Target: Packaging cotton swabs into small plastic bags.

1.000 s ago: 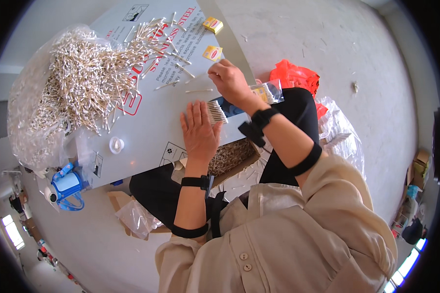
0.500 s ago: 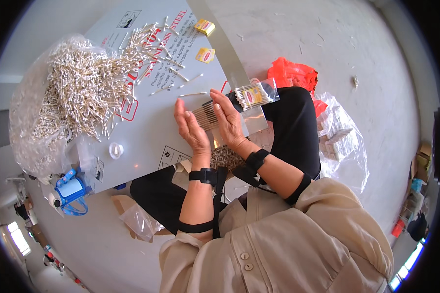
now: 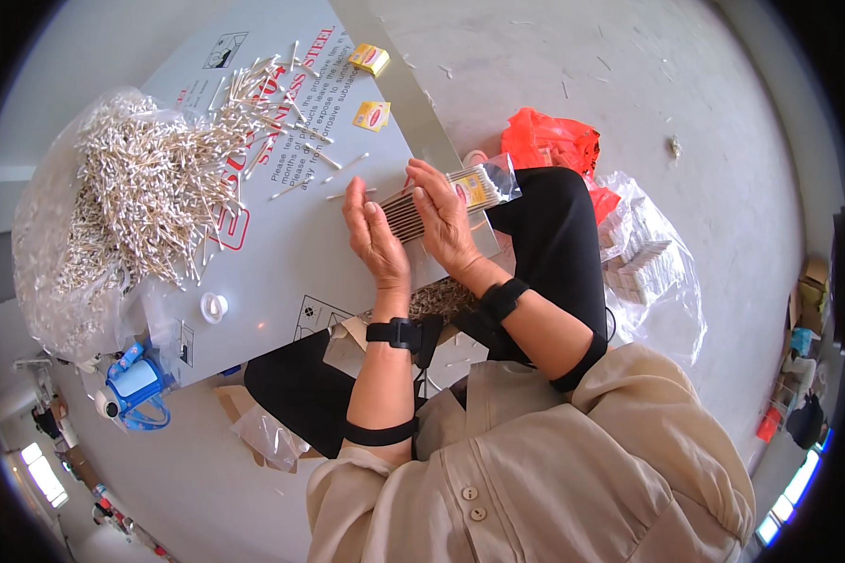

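Observation:
A row of cotton swabs [image 3: 404,219] lies side by side at the table's near edge, between my two hands. My left hand [image 3: 377,240] is open and upright, its straight fingers against the left end of the row. Across the swabs rests my right hand [image 3: 446,225], also open with fingers stretched out, covering the middle of the row. Just beyond it sticks out a clear plastic bag [image 3: 503,178] with a yellow label card [image 3: 475,190] and white swab tips. My right palm hides where the row meets the bag.
A big heap of loose swabs [image 3: 150,178] spills from a plastic bag on the steel table [image 3: 282,253]. Yellow cards [image 3: 370,59], a small white lid [image 3: 213,308] and a blue bottle [image 3: 133,380] are around it. Red bags [image 3: 549,141] and a bag of packs [image 3: 643,267] lie right.
My right hand has come closer to the labelled bag, so the gap between them has closed. My left hand stays at the row's left end. The whole view has shifted slightly.

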{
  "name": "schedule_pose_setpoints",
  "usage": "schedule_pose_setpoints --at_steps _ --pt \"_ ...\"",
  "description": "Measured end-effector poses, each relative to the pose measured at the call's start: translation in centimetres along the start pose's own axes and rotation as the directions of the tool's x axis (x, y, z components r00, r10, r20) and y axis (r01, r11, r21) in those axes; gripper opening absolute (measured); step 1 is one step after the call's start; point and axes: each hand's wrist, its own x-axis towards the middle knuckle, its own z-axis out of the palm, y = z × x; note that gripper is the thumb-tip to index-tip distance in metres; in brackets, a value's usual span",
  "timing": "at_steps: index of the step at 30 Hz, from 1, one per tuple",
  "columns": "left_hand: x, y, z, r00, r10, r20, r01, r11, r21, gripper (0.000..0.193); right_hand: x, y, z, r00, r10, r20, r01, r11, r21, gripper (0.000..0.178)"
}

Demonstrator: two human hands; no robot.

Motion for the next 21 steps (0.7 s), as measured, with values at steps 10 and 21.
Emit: schedule_pose_setpoints --at_steps 10,21 --pt "-1.4 2.6 -3.2 0.799 0.031 0.601 -0.535 0.494 0.686 0.077 4.0 -1.2 -7.2 0.693 -0.085 0.716 0.575 0.664 -0.478 0.078" --pt "-2.3 1.7 -2.6 0.807 -0.049 0.589 -0.524 0.399 0.752 0.077 2.1 2.1 -7.0 0.633 -0.297 0.715 0.752 0.458 -0.475 0.056"
